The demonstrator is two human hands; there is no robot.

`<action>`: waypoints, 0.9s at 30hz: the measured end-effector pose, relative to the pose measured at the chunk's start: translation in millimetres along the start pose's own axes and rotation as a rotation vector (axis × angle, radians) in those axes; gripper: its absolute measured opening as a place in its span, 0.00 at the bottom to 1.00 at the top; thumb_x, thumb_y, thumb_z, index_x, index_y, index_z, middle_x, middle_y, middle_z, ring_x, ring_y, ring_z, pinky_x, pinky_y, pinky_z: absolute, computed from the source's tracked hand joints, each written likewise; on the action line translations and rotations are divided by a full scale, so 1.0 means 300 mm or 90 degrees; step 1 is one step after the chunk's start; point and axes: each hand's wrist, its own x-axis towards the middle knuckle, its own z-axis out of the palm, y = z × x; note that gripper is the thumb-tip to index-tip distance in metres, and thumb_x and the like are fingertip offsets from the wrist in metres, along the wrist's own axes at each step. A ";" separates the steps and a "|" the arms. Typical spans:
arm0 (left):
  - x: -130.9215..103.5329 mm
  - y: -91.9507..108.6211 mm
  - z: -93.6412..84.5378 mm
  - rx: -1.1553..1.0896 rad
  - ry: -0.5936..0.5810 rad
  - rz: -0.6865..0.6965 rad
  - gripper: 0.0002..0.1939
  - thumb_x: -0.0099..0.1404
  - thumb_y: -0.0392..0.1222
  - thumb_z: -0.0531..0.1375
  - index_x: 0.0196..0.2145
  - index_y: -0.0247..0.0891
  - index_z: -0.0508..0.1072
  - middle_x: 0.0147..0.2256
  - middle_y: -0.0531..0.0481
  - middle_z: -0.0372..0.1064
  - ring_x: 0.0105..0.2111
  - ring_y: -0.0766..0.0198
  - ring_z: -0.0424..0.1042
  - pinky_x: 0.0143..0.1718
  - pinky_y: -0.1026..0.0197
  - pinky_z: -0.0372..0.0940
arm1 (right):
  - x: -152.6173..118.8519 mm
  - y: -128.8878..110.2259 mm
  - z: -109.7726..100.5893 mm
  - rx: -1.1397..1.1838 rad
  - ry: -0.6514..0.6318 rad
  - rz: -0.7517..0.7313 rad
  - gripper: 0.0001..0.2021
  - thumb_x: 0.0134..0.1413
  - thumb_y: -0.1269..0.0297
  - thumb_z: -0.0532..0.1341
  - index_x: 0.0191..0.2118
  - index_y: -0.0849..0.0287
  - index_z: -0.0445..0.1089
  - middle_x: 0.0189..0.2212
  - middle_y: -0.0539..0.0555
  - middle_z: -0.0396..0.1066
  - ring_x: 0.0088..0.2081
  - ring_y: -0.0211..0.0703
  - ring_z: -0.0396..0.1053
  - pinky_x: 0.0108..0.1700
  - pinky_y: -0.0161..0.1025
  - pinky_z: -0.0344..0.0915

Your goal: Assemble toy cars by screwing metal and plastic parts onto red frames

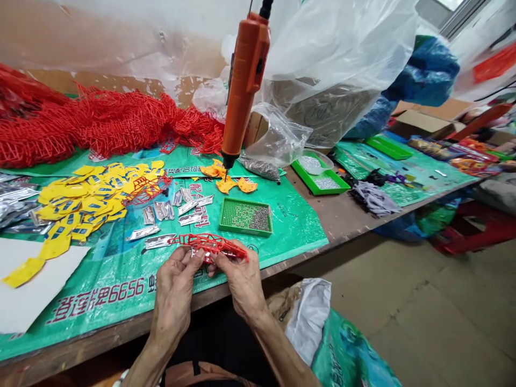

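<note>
Both my hands are at the table's front edge, closed around a red plastic frame (213,243) of thin open bars. My left hand (176,279) pinches its left end, where a small shiny silver piece shows at the fingertips. My right hand (239,274) grips the right end, fingers partly hidden behind the frame. Just beyond lie several silver parts (190,219) and a green tray (245,230) of small screws. An orange electric screwdriver (244,86) hangs upright, its tip over an orange-yellow plastic piece (226,185).
Yellow printed pieces (91,196) are heaped on the left beside white cardboard (36,290). A long pile of red frames (121,123) lies along the back. Another green tray (320,180) and a plastic bag of screws (262,166) stand to the right. Green sheeting (290,236) covers the table.
</note>
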 end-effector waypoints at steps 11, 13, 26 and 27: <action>0.008 0.003 -0.001 0.009 0.025 0.004 0.10 0.55 0.42 0.67 0.33 0.36 0.72 0.26 0.52 0.77 0.27 0.64 0.74 0.32 0.64 0.65 | 0.007 0.006 -0.017 0.055 -0.044 0.025 0.09 0.52 0.61 0.65 0.33 0.63 0.75 0.24 0.52 0.74 0.21 0.38 0.68 0.26 0.38 0.70; 0.009 0.003 -0.006 0.032 0.027 -0.006 0.13 0.55 0.43 0.67 0.35 0.36 0.72 0.27 0.52 0.77 0.26 0.63 0.74 0.31 0.63 0.65 | 0.006 0.002 -0.021 0.061 -0.052 0.029 0.09 0.53 0.61 0.64 0.33 0.63 0.76 0.24 0.52 0.74 0.22 0.38 0.69 0.26 0.38 0.70; -0.038 0.043 -0.054 0.352 0.137 0.167 0.24 0.53 0.45 0.69 0.48 0.39 0.73 0.38 0.45 0.78 0.35 0.54 0.76 0.39 0.56 0.67 | 0.019 -0.035 -0.034 0.053 -0.002 0.093 0.09 0.46 0.62 0.68 0.26 0.64 0.72 0.14 0.50 0.69 0.15 0.34 0.65 0.18 0.31 0.68; -0.044 0.046 -0.068 0.437 0.144 0.280 0.23 0.54 0.41 0.69 0.49 0.41 0.74 0.40 0.44 0.78 0.38 0.53 0.76 0.43 0.55 0.65 | 0.021 -0.042 -0.036 0.053 -0.003 0.101 0.09 0.45 0.63 0.68 0.25 0.65 0.72 0.14 0.50 0.69 0.15 0.34 0.65 0.17 0.31 0.67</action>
